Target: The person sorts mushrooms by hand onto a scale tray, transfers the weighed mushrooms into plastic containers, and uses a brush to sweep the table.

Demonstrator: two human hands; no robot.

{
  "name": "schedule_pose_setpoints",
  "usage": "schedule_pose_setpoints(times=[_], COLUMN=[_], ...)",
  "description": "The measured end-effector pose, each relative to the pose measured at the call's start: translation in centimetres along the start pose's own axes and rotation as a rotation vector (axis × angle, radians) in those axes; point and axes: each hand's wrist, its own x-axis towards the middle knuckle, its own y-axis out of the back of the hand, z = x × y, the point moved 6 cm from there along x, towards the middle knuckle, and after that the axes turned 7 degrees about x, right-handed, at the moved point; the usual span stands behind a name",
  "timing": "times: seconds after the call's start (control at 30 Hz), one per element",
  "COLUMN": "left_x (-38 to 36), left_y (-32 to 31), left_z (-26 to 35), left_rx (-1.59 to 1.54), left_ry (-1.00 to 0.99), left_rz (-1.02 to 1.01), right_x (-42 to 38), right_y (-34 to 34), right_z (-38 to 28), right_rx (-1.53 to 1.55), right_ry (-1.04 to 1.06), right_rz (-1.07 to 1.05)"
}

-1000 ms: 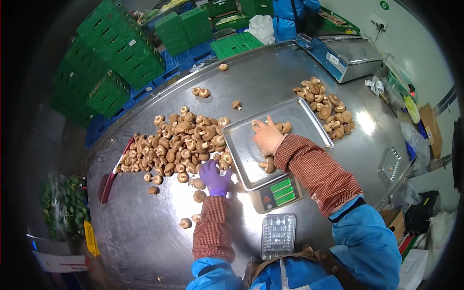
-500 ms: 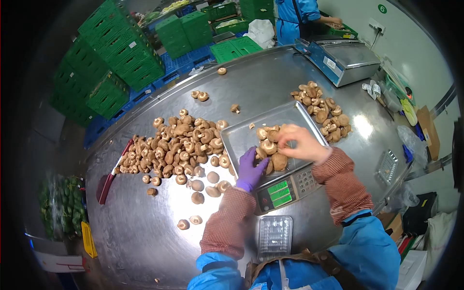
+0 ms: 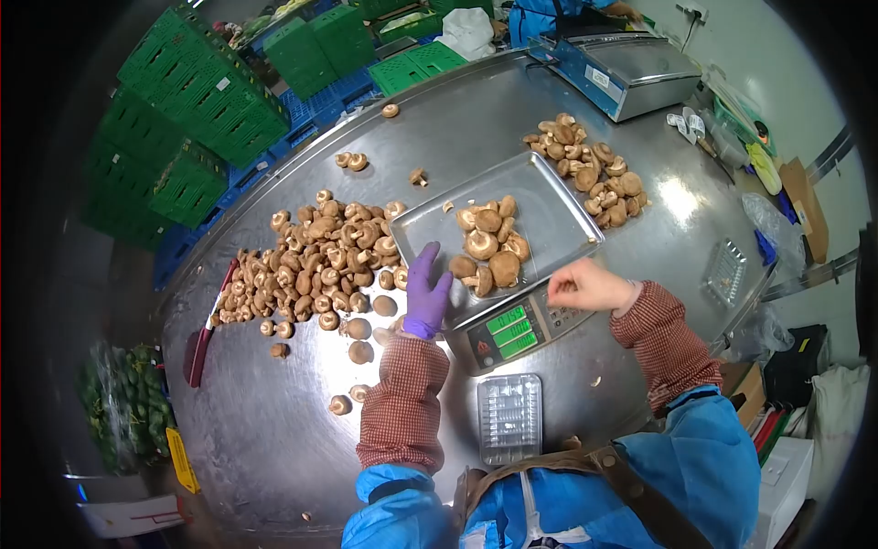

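My left hand [image 3: 427, 295], in a purple glove, is at the left front edge of a metal tray [image 3: 558, 197], fingers apart, nothing held. My bare right hand [image 3: 586, 285] hovers over the keypad side of the digital scale [image 3: 514, 331], fingers curled together; what they hold, if anything, is hidden. Several mushrooms [image 3: 481, 243] lie in a group in the tray, which rests on the scale. A large mushroom pile [image 3: 315, 261] spreads left of the tray, and a smaller pile [image 3: 594, 169] lies behind its right side. The scale shows green digits.
An empty clear plastic punnet [image 3: 509, 418] lies in front of the scale; another punnet [image 3: 724, 273] is at the right. A red-handled knife [image 3: 211, 322] rests at the left. A second scale [image 3: 615, 78] stands at the back, near a co-worker's blue clothing [image 3: 533, 20]. Green crates [image 3: 197, 78] are stacked beyond.
My left hand has left the mushrooms for the tray's edge. My right hand has moved out of the tray toward me. The view has shifted, and less of the co-worker shows.
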Motion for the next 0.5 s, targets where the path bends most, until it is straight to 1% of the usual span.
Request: schedule_pose_setpoints(times=[0.03, 0.1, 0.17, 0.23, 0.27, 0.33, 0.37, 0.43, 0.47, 0.5], left_x=[0.1, 0.4, 0.6, 1.1, 1.3, 1.5, 1.7, 2.2, 1.8, 1.8], left_y=[-0.1, -0.2, -0.2, -1.0, -1.0, -2.0, -2.1, -2.0, -0.9, -1.0], left_z=[0.3, 0.6, 0.7, 0.8, 0.7, -0.9, -1.6, -3.1, -0.6, 0.3], left_rx=[0.092, 0.152, 0.212, 0.383, 0.382, 0.282, 0.281, 0.108, -0.003, 0.0], left_ry=[-0.048, -0.079, -0.107, -0.186, -0.185, -0.031, -0.032, 0.037, 0.104, 0.098], left_rz=[-0.007, -0.013, -0.017, -0.125, -0.125, -0.338, -0.336, -0.296, -0.191, -0.183], right_x=[0.4, 1.0, 1.4, 1.7, 1.7, 1.6, 1.6, 1.5, 1.8, 2.0], right_y=[0.1, 1.1, 1.4, 1.5, 1.8, 0.1, 0.2, -0.8, -0.7, -0.9], right_z=[-0.1, -0.1, 0.3, 0.3, 0.2, 0.7, 0.8, 1.4, 1.4, 1.6], right_rx=[0.001, -0.015, 0.008, 0.007, 0.008, 0.041, 0.039, 0.074, 0.134, 0.129], right_ry=[0.0, 0.004, 0.009, 0.042, 0.041, -0.076, -0.075, -0.159, -0.116, -0.108], right_rz=[0.002, 0.135, 0.144, 0.134, 0.134, -0.251, -0.251, -0.409, -0.344, -0.345])
